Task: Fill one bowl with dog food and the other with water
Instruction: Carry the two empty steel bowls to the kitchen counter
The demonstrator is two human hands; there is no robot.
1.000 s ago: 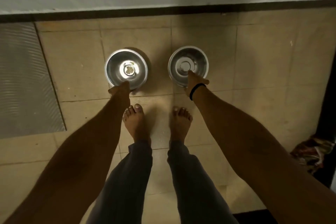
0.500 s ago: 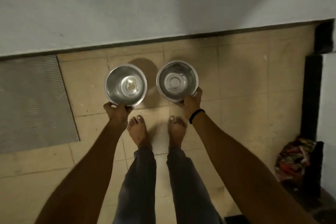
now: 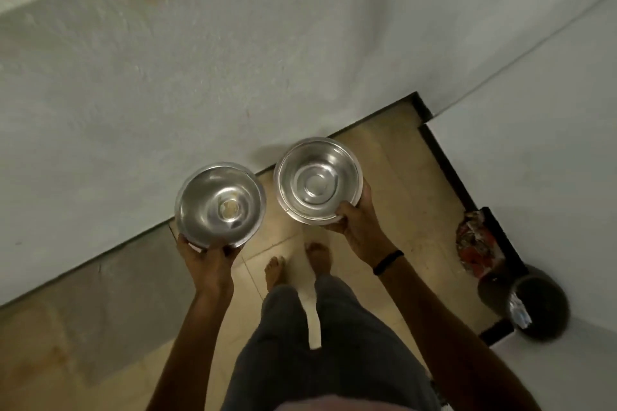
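While both bowls held up off tiled floor [image 3: 394, 183], person stands barefoot facing wall [image 3: 233, 60]. Left hand [image 3: 208, 260] grips near rim of left bowl [image 3: 220, 205], bowl overlapping wall base in view; small pale residue at its centre. Right hand [image 3: 359, 225] clasps near edge of right bowl [image 3: 319, 180], just right of left bowl, apart from it; looks empty. Black band on right wrist. Grey mat [image 3: 110, 304] along wall, left of left bowl. Dark round bucket [image 3: 534, 307] far right of bowls.
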